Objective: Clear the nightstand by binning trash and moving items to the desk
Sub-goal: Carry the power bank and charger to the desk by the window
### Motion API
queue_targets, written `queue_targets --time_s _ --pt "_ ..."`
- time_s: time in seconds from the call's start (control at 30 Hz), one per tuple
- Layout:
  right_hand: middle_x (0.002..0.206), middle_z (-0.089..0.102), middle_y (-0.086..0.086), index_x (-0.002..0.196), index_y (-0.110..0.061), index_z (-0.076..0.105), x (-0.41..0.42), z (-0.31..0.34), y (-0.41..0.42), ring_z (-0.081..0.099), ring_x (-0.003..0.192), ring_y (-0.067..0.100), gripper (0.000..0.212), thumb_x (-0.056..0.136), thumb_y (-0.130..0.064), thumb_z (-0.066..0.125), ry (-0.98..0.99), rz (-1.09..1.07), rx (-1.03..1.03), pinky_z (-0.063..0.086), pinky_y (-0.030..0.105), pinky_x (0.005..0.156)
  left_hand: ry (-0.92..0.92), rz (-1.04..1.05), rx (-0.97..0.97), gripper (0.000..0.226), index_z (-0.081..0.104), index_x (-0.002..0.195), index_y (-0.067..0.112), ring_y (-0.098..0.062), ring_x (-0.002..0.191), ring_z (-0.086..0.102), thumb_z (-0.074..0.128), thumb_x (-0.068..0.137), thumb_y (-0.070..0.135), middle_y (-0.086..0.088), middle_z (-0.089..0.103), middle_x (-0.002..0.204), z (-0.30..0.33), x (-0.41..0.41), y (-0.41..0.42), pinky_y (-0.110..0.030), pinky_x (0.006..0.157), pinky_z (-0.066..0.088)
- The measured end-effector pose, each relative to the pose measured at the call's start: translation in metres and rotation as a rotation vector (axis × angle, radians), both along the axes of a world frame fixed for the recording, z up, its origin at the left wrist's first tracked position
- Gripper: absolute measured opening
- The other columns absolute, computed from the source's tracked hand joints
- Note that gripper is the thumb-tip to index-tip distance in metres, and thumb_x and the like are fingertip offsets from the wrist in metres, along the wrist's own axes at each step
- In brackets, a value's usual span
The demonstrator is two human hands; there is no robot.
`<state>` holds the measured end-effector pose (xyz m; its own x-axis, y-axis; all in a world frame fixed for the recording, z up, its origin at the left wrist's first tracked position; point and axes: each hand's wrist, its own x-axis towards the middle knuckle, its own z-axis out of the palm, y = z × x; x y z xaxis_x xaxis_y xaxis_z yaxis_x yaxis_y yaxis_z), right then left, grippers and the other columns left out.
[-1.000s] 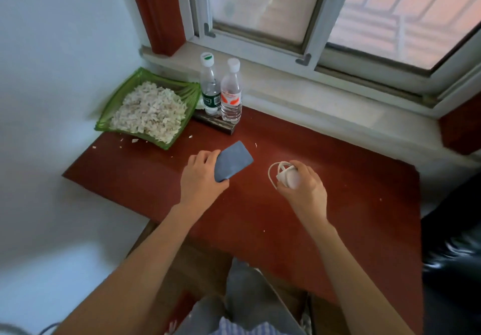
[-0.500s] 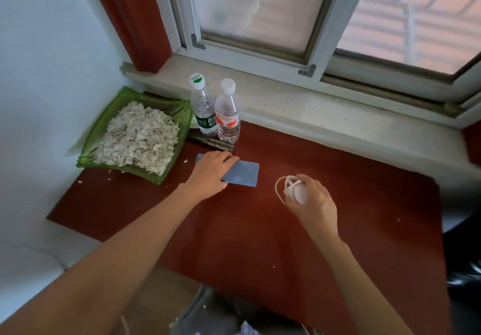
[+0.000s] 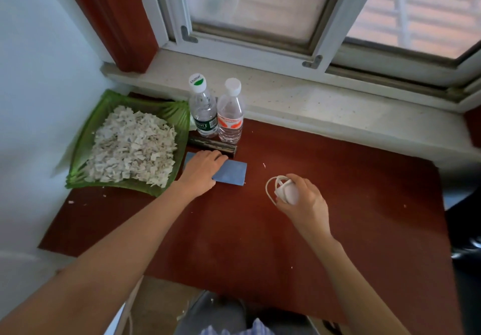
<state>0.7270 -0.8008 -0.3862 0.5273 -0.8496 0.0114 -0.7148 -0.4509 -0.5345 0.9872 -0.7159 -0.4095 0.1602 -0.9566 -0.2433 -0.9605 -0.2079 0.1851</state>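
Blue pouch [image 3: 230, 174] flat on the red-brown desk [image 3: 338, 204], my left hand [image 3: 201, 169] pressed palm-down over its left end. My right hand [image 3: 305, 200] grips a white charger [image 3: 287, 193] with its coiled cable. Behind: a dark bar [image 3: 212, 147], two water bottles [image 3: 217, 113], a green tray [image 3: 86, 139] of paper scraps against the wall, the windowsill [image 3: 325, 111].
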Motion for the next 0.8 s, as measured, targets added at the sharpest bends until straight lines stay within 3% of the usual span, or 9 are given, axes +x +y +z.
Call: queue_targets --time_s 0.6,0.8 --pt "0.101 0.064 -0.005 0.116 -0.021 0.061 0.022 -0.010 0.020 0.059 0.089 0.020 0.055 0.064 -0.026 0.079 0.015 0.008 -0.010 0.049 0.034 0.067 0.010 0.024 0.065 0.071 0.033 0.144 0.017 -0.025 0.122 0.043 0.068 0.082 0.024 -0.004 0.043 0.138 -0.007 0.008 0.000 -0.034 0.098 0.034" --pt "0.100 0.063 -0.007 0.116 -0.021 0.061 0.022 -0.014 0.024 0.059 0.088 0.018 0.053 0.066 -0.028 0.079 0.012 0.002 -0.025 0.050 0.033 0.067 0.111 0.086 -0.028 0.069 0.043 0.138 0.015 -0.024 0.120 0.045 0.072 0.078 0.033 -0.003 0.048 0.132 -0.010 0.007 0.002 -0.034 0.095 0.037"
